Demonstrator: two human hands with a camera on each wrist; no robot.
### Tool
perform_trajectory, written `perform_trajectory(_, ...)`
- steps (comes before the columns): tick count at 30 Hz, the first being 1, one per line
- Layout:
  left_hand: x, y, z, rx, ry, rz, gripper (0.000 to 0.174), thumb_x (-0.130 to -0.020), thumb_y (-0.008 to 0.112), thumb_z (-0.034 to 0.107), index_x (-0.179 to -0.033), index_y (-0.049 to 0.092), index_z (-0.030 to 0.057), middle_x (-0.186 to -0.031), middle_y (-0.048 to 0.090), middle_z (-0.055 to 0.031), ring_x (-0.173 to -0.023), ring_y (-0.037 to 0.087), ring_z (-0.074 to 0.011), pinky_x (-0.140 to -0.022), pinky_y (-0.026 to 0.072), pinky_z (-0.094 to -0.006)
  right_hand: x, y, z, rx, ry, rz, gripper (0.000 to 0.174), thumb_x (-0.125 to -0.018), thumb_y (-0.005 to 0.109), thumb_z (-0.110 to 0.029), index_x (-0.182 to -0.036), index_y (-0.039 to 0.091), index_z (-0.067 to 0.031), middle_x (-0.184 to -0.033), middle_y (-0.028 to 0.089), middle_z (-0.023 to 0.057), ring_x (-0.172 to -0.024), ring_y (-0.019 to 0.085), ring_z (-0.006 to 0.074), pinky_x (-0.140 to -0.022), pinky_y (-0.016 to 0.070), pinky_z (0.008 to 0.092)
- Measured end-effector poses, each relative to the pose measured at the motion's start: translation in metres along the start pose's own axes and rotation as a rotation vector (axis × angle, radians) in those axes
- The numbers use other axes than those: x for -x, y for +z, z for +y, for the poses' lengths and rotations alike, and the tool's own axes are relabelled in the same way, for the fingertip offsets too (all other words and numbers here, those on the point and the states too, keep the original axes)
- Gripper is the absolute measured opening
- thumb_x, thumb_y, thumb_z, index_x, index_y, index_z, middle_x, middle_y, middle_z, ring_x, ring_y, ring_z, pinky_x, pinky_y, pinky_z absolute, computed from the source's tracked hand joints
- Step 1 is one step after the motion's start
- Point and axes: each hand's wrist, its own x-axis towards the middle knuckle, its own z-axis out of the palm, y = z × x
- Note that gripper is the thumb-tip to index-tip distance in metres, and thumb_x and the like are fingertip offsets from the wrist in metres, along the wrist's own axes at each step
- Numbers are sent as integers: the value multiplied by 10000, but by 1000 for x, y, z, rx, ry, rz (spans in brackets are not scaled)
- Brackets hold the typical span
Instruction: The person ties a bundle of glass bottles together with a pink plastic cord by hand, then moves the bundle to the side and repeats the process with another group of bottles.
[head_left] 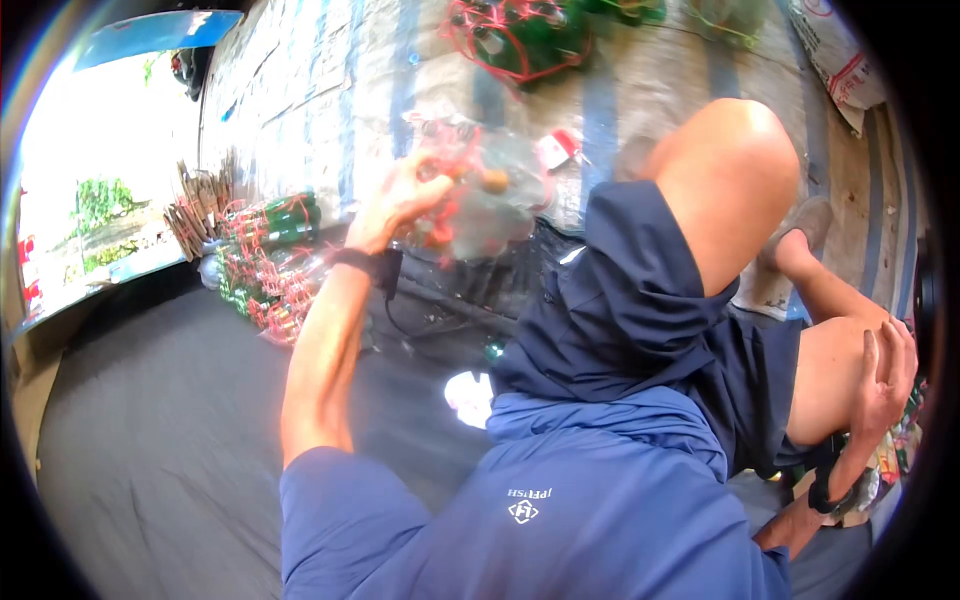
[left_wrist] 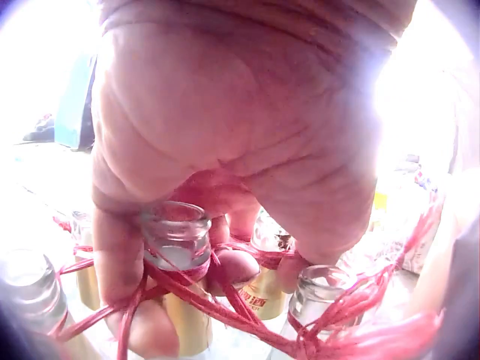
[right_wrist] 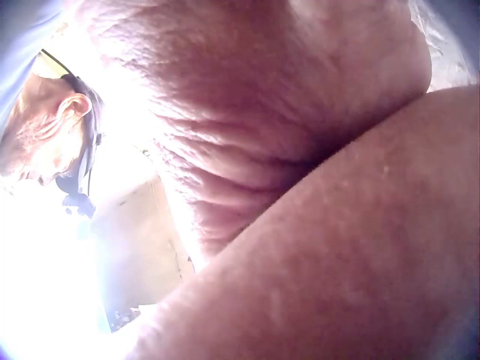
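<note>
My left hand (head_left: 415, 190) grips the red plastic string (left_wrist: 217, 307) that ties a bundle of clear glass bottles (head_left: 505, 215). In the left wrist view its fingers are curled under the strands, among the bottle necks (left_wrist: 176, 236). Gold labels with red print show on some of these bottles. The bundle is blurred in the head view. My right hand (head_left: 885, 375) rests on the bare lower leg (head_left: 835, 375) at the right, its fingers fairly straight. Close up, in the right wrist view, the palm (right_wrist: 262, 127) lies against the skin of the leg.
More bottles tied with red string (head_left: 270, 270) lie at the left, beside a stack of sticks (head_left: 200, 205). Green bottles in red string (head_left: 530, 45) stand at the far side of the striped sheet (head_left: 330, 80). A red and white packet (head_left: 558, 149) lies beyond the held bundle.
</note>
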Motion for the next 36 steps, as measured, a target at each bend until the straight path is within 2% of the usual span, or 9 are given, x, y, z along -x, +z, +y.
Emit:
perform_trajectory(2, 26, -3, -7, 15, -39, -9, 460, -865, 680, 296, -1206, 682, -13, -907, 721, -199, -819, 703, -256, -784, 554, -393, -7, 1, 1, 50, -79, 3, 270, -969, 730, -157, -1195, 693, -13, -1290, 683, 131, -1234, 622, 317, -1090, 469, 403)
perform_trajectory(4, 40, 8, -41, 101, -133, 6, 497, -854, 705, 321, -1292, 686, 87, -885, 780, -126, -758, 754, -201, -694, 584, -349, -10, 2, -1, 63, -79, 0, 274, -968, 732, -166, -1194, 691, -16, -1291, 681, 129, -1236, 621, 318, -1091, 469, 401)
perform_trajectory(6, 54, 22, -83, 0, -164, 94, 523, -848, 688, 397, -1257, 700, 72, -1083, 763, -215, -1028, 741, -339, -886, 564, -439, -15, 2, -1, 76, -80, -3, 278, -968, 733, -175, -1192, 689, -18, -1291, 680, 127, -1238, 619, 319, -1091, 470, 400)
perform_trajectory(8, 73, 31, -105, 131, -296, 37, 499, -844, 688, 385, -1234, 705, 74, -1138, 735, -256, -1076, 717, -383, -920, 549, -462, -17, 1, 1, 102, -82, -23, 276, -968, 734, -184, -1185, 688, -20, -1283, 681, 125, -1233, 621, 318, -1086, 472, 402)
perform_trajectory(15, 133, 74, -186, 197, -439, 134, 448, -878, 671, 368, -1142, 708, 8, -994, 746, -219, -932, 731, -348, -819, 556, -432, -22, -7, -17, 102, -130, -39, 269, -969, 726, -186, -1173, 684, -16, -1272, 681, 130, -1214, 624, 328, -1073, 475, 409)
perform_trajectory(19, 170, 93, -207, 370, -628, 163, 472, -901, 708, 353, -1229, 684, 15, -957, 719, -133, -675, 722, -248, -447, 589, -378, -24, -8, -21, 106, -147, -45, 267, -968, 723, -188, -1165, 682, -13, -1266, 682, 133, -1212, 621, 339, -1071, 476, 414)
perform_trajectory(22, 196, 109, -223, 423, -769, 210, 476, -889, 723, 360, -1211, 690, 11, -957, 715, -122, -674, 719, -237, -431, 569, -371, -24, -9, -24, 114, -156, -40, 265, -968, 720, -185, -1167, 682, -14, -1267, 682, 135, -1218, 617, 342, -1073, 473, 417)
perform_trajectory(23, 203, 120, -239, 442, -768, 232, 360, -912, 675, 339, -1088, 643, 27, -867, 658, -107, -546, 651, -229, -387, 563, -384, -24, -9, -24, 117, -158, -38, 265, -968, 718, -183, -1170, 682, -15, -1268, 682, 135, -1222, 615, 342, -1075, 471, 418)
perform_trajectory(36, 276, 174, -261, 814, -1141, 413, 353, -959, 651, 444, -989, 678, 93, -739, 550, -15, -581, 602, -185, -459, 544, -458, -29, -10, -30, 134, -191, -26, 267, -964, 712, -179, -1163, 684, -5, -1269, 676, 142, -1217, 615, 342, -1080, 463, 424)
